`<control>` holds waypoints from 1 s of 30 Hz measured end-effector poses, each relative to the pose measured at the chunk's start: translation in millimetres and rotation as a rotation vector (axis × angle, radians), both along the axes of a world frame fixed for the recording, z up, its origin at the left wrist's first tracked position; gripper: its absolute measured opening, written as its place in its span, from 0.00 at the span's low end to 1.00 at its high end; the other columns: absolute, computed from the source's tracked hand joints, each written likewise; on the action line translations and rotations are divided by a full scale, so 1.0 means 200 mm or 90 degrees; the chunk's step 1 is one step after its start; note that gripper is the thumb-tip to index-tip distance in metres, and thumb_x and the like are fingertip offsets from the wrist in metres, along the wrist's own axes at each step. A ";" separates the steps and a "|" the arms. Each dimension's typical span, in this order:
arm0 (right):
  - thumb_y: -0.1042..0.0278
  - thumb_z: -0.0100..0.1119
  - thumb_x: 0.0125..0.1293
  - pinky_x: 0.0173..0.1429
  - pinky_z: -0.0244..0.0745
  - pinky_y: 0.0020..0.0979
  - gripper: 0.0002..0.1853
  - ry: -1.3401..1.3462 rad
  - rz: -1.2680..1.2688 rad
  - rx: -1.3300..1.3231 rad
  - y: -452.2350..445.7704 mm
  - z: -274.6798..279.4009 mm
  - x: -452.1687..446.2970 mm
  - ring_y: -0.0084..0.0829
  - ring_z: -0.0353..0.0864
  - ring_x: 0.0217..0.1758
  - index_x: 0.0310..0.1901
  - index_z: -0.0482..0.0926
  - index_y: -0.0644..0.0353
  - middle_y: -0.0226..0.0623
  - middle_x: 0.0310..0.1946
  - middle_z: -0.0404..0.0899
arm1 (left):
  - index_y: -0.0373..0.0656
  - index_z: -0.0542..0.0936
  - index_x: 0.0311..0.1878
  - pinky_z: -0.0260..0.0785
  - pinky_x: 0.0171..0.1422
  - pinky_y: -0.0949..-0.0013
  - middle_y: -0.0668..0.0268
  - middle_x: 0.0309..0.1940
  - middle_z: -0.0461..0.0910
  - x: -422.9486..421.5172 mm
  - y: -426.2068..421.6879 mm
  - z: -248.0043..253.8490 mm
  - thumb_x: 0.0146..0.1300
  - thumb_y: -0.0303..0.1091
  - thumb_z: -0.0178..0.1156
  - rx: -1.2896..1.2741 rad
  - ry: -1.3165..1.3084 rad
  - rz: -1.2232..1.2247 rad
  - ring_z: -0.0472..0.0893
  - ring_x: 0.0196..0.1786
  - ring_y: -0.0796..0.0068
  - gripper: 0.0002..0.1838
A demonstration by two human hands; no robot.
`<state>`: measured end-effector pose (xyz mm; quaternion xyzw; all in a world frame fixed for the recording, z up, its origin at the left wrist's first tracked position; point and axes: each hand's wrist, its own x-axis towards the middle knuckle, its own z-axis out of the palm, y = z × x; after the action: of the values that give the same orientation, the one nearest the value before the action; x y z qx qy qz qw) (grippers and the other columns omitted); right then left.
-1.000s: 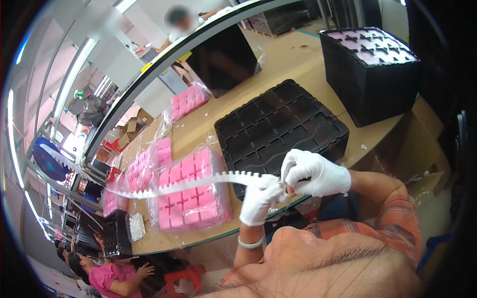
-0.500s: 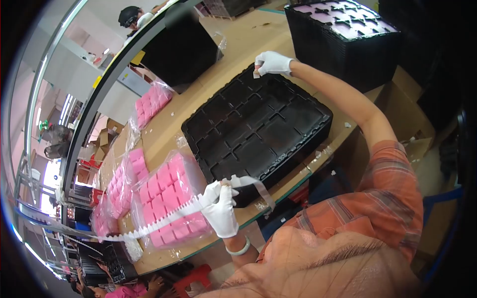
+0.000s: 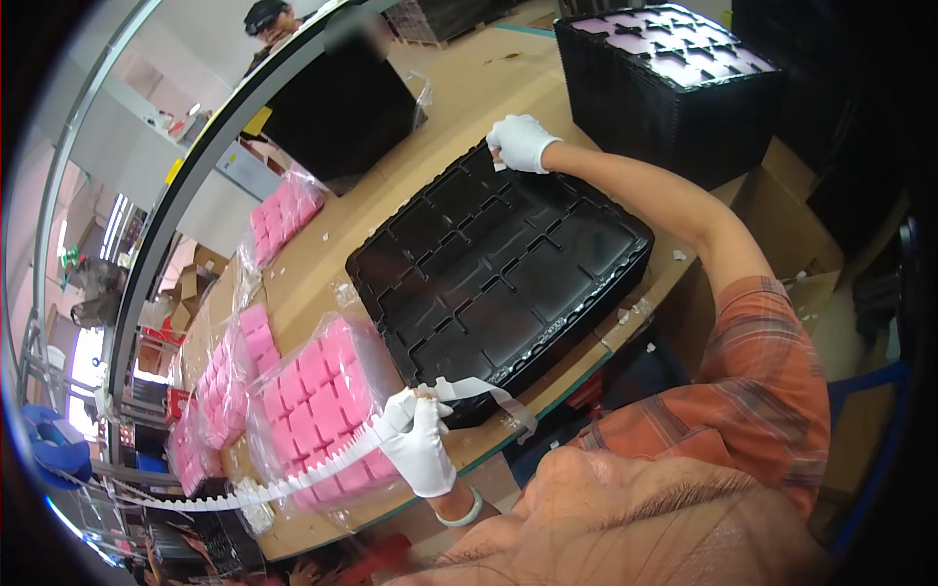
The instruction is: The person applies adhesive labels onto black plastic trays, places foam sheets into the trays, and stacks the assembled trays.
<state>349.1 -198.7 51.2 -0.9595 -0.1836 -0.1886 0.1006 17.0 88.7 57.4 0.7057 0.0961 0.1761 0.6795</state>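
Note:
My left hand (image 3: pixel 418 444), in a white glove, is closed on a long white strip (image 3: pixel 322 474) with small tabs along one edge. The strip trails left toward a blue reel (image 3: pixel 57 444), and its loose end curls beside the near corner of a black plastic tray (image 3: pixel 528 254). At the tray's far corner, my gloved right hand (image 3: pixel 523 144) pinches a small white piece (image 3: pixel 499 166), possibly a sticker. Its fingertips are at the tray's rim, though contact is hard to tell. The tray lies on the brown table (image 3: pixel 469 88), its raised slot lines facing up.
Bagged pink foam blocks (image 3: pixel 327 405) lie left of the tray, with more pink packs (image 3: pixel 285 217) behind. A tall stack of black trays (image 3: pixel 664 107) stands at the far right, and a black box (image 3: pixel 342 107) at the back. A person (image 3: pixel 269 24) is beyond the frame rail.
My right hand has shifted slightly left and down at the tray's corner, still pinching the white piece. My left hand has moved slightly down-left with the strip. The view has tilted a little.

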 end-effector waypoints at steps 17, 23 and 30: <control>0.56 0.64 0.53 0.46 0.77 0.42 0.12 0.124 -0.006 -0.063 0.04 0.01 -0.01 0.46 0.83 0.40 0.34 0.85 0.54 0.43 0.34 0.84 | 0.34 0.78 0.38 0.59 0.22 0.83 0.64 0.23 0.78 -0.14 0.20 -0.09 0.61 0.22 0.56 0.028 0.021 0.120 0.71 0.20 0.85 0.04; 0.65 0.58 0.55 0.43 0.74 0.38 0.07 0.143 0.183 0.094 -0.07 0.04 -0.08 0.44 0.82 0.37 0.32 0.82 0.56 0.43 0.31 0.83 | 0.36 0.78 0.34 0.58 0.19 0.81 0.65 0.22 0.78 -0.30 0.41 -0.06 0.62 0.25 0.58 0.125 0.088 0.163 0.72 0.19 0.85 0.03; 0.60 0.57 0.64 0.28 0.58 0.22 0.09 0.386 0.182 0.506 -0.64 0.25 -0.94 0.14 0.61 0.25 0.33 0.71 0.55 0.20 0.24 0.65 | 0.44 0.84 0.38 0.72 0.28 0.60 0.59 0.31 0.84 -1.42 1.54 -0.42 0.61 0.41 0.59 0.740 0.693 0.610 0.81 0.28 0.61 0.12</control>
<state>161.2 -326.0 102.1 -0.8239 -0.1898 0.0585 0.5309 -267.8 395.9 -27.3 0.8060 0.5792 0.1030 -0.0649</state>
